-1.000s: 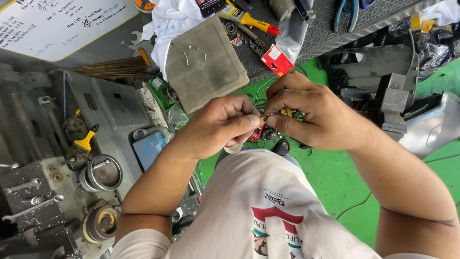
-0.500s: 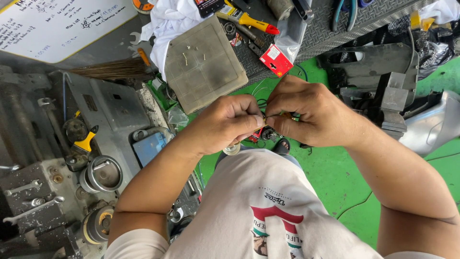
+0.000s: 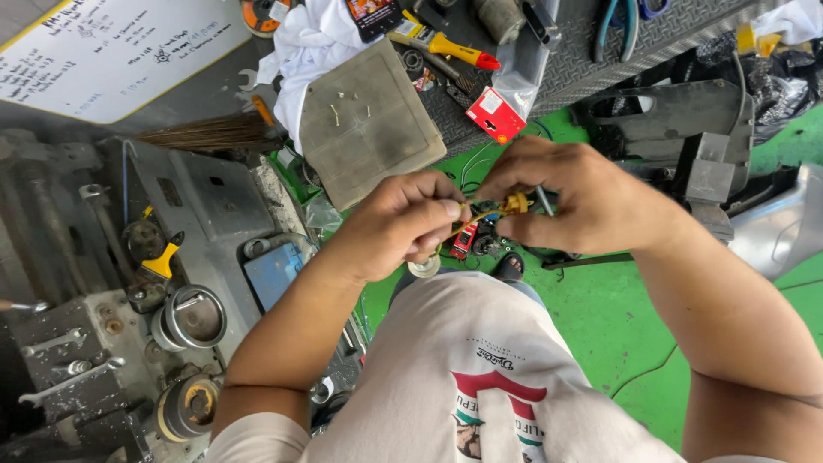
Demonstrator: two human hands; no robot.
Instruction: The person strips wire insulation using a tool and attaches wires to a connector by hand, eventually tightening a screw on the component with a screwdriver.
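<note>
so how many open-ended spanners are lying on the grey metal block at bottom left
2: one spanner lies on the block's upper part, the other spanner just below it toward the near edge. More may be hidden among the clutter.

head cam | worn on head | faces straight down | close over hands, green floor (image 3: 591, 343)

**Hidden and cut off**

Yellow connector (image 3: 516, 203) mostly covered by right hand (image 3: 573, 199) — its shape too small to tell. Left hand (image 3: 399, 225) hides where the thin yellow wire (image 3: 470, 219) ends. Roll of tape (image 3: 424, 267) half under that hand. Whiteboard (image 3: 111, 51) and blue-handled pliers (image 3: 619, 15) cut by top edge — writing blurred.
</note>
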